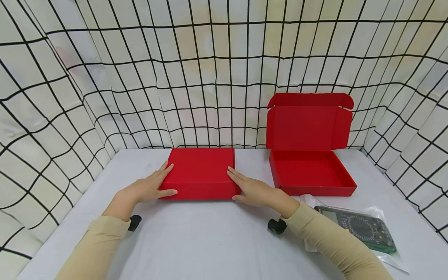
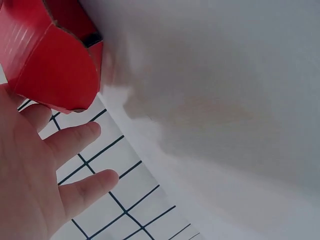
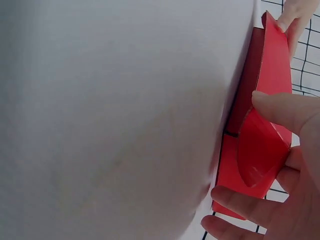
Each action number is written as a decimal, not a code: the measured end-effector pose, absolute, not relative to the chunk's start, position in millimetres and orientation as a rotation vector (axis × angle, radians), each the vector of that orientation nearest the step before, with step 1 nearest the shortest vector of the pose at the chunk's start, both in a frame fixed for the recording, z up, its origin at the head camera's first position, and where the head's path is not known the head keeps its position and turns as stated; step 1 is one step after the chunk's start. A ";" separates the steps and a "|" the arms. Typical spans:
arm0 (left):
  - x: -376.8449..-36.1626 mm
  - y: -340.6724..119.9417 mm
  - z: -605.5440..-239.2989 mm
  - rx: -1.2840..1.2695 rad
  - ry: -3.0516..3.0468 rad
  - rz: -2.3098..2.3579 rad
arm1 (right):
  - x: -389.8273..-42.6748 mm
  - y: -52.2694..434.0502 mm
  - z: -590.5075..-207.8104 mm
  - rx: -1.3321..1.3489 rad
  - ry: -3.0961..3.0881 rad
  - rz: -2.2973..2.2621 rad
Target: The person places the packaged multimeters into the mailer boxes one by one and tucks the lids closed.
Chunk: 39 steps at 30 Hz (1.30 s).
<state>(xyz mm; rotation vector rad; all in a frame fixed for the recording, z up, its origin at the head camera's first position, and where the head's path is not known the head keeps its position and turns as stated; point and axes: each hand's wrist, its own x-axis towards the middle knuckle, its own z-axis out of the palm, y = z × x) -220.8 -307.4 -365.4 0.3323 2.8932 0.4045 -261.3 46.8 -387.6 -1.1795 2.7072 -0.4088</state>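
A red cardboard box (image 1: 201, 165) lies on the table with its lid folded over. My left hand (image 1: 148, 187) grips its left front corner, thumb on the front panel and fingers along the side. At the opposite front corner my right hand (image 1: 257, 191) holds the lid, its thumb on the front edge. In the right wrist view a rounded side flap (image 3: 262, 150) sticks out between thumb and fingers, and a dark gap shows below the lid. The left wrist view shows the matching flap (image 2: 62, 70) beside spread fingers.
A second red box (image 1: 315, 190) stands at the right with its lid raised. In front of it lies a dark multimeter (image 1: 360, 227) in a clear plastic bag, partly behind the right sleeve. White cloth with a black grid (image 1: 238, 77) encloses the white table (image 1: 203, 241).
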 end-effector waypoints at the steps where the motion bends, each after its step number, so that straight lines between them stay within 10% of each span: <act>1: -220.9 -307.4 -364.4 0.322 2.890 0.409 | -261.3 46.9 -387.3 -1.178 2.702 -0.409; 39: -247.3 -288.7 -368.8 0.408 3.006 0.235 | -244.5 67.9 -387.5 -1.069 2.840 -0.486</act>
